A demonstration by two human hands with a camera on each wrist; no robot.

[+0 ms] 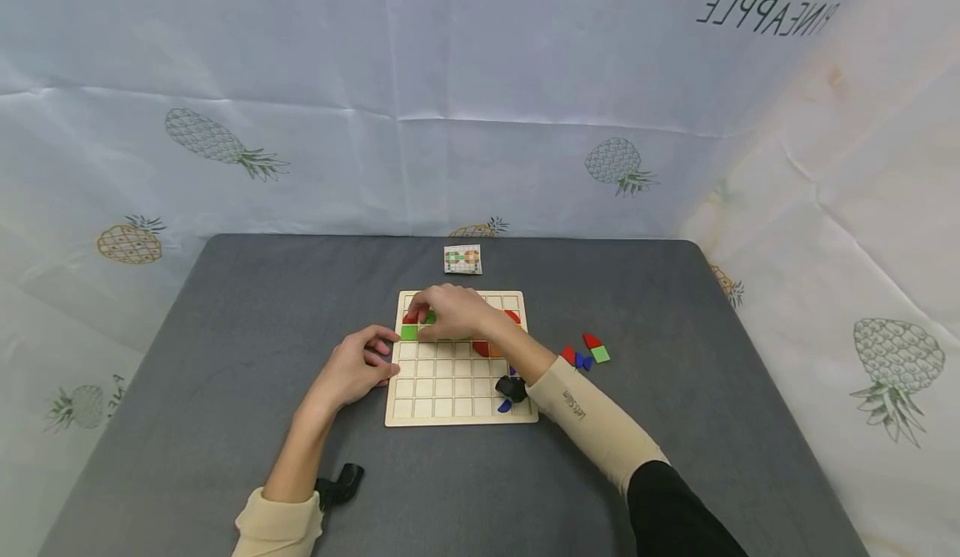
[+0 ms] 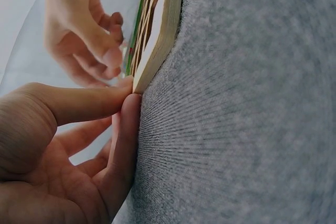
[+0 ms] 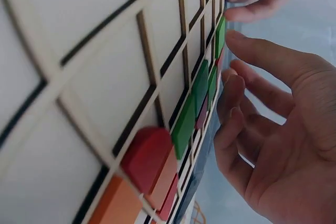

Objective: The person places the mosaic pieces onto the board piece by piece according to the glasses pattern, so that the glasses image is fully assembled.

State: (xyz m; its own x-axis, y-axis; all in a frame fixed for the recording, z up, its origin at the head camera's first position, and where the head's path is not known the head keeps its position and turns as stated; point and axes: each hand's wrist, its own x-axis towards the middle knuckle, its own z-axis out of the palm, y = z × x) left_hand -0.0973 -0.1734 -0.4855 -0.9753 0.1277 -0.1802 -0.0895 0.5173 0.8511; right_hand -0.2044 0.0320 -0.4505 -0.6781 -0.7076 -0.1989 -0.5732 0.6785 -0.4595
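Note:
A pale wooden grid board point(image 1: 425, 386) lies on the grey table. My left hand point(image 1: 352, 367) grips its left edge; in the left wrist view the thumb point(image 2: 89, 103) is on top and a finger point(image 2: 128, 129) is beneath the corner. Over the upper left cells reaches my right hand point(image 1: 450, 311), its thumb and fingertips touching down around a green square tile point(image 1: 408, 333) and a red piece point(image 1: 410, 319). In the right wrist view, more green tiles point(image 3: 184, 127), a dark red rounded piece point(image 3: 147, 156) and an orange piece point(image 3: 113, 203) sit in cells.
A small printed pattern card point(image 1: 462, 259) lies behind the board. Right of it are loose pieces: a green square point(image 1: 600, 354), a red piece point(image 1: 592, 341) and blue ones point(image 1: 582, 361). A blue piece point(image 1: 505, 405) sits at the board's lower right, near the black wrist camera point(image 1: 512, 388).

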